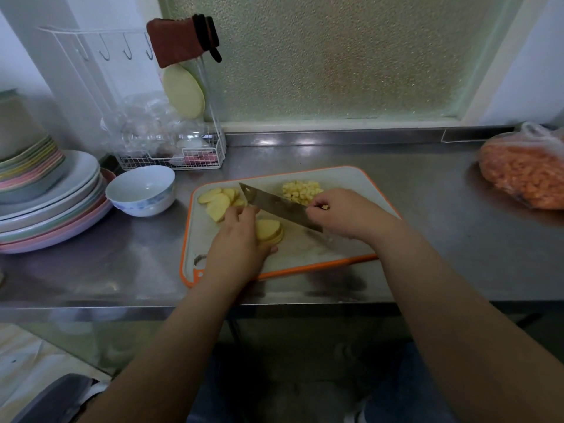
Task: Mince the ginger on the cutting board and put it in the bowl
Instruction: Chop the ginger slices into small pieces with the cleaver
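An orange-rimmed cutting board lies on the steel counter. Pale yellow ginger slices are spread at its left end, and a short stack of slices sits near its middle. A pile of chopped ginger lies at the board's far side. My left hand rests over the stack, fingers curled round it. My right hand grips the handle of a cleaver, whose blade points left and away over the board. A white bowl with a blue pattern stands left of the board, nothing in it.
Stacked pastel plates fill the counter's left end. A wire rack with clear plastic stands behind the bowl. A plastic bag of orange pieces lies at the right. A frosted window is behind the counter.
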`<state>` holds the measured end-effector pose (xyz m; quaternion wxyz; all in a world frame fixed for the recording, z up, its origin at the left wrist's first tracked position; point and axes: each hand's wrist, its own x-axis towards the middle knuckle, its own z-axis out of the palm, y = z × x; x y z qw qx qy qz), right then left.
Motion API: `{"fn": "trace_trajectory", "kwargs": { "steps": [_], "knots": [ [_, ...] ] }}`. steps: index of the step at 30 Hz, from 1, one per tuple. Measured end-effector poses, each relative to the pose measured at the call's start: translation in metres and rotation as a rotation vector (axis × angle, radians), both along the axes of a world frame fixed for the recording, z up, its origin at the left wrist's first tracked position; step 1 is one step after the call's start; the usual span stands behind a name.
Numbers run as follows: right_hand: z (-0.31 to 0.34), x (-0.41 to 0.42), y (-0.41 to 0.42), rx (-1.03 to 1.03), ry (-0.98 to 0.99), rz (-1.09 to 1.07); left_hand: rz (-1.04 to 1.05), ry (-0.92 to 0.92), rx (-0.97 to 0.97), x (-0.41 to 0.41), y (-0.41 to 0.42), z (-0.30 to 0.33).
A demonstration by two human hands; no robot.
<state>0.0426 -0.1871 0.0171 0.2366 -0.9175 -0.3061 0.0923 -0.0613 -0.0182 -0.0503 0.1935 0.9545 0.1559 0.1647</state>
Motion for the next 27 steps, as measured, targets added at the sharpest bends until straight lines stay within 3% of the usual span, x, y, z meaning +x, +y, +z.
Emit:
{"fn": "trace_trajectory", "kwargs": {
  "steps": [8, 27],
  "knots": [
    [0.005, -0.001, -0.017, -0.074, 0.117, -0.001, -0.187, -0.065, -0.102, 0.004, 0.007, -0.006],
    [-0.002, -0.029, -0.002, -0.166, 0.016, -0.017, -0.066, -0.112, -0.063, 0.012, -0.010, -0.012]
  ]
}}
